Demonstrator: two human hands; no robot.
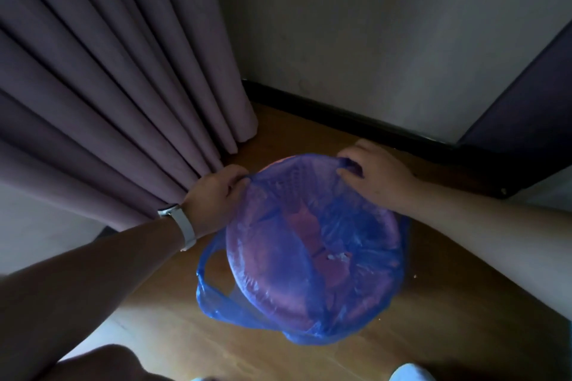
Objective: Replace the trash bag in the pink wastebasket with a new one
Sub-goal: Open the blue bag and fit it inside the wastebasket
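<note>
The pink wastebasket [245, 288] stands on a wooden floor [185, 337] in a tight corner. A pleated purple curtain [108, 86] hangs just beside its left side, its hem reaching the floor. A pale wall [371, 40] with a dark baseboard [340, 114] runs along the far side, and a dark slanted panel [526, 102] closes in on the far right. The floor is open on the near side and to the right of the basket, with a few pale crumbs [414, 276] lying there. A blue trash bag [356, 226] lines the basket and folds over most of its rim, with a loose handle loop [213, 260] hanging down outside on the near left. The left hand [213, 195], a pale watch [182, 223] on its wrist, sits at the far-left rim, its fingers curled and pinching the bag's stretched edge. The right hand [374, 173] is at the far-right rim, thumb and fingers closed around a bunched bit of the bag's edge. The far rim between the two hands shows pink, with the bag edge pulled taut across it. A knee [102, 362] and a pale shoe [408, 373] show at the near edge.
</note>
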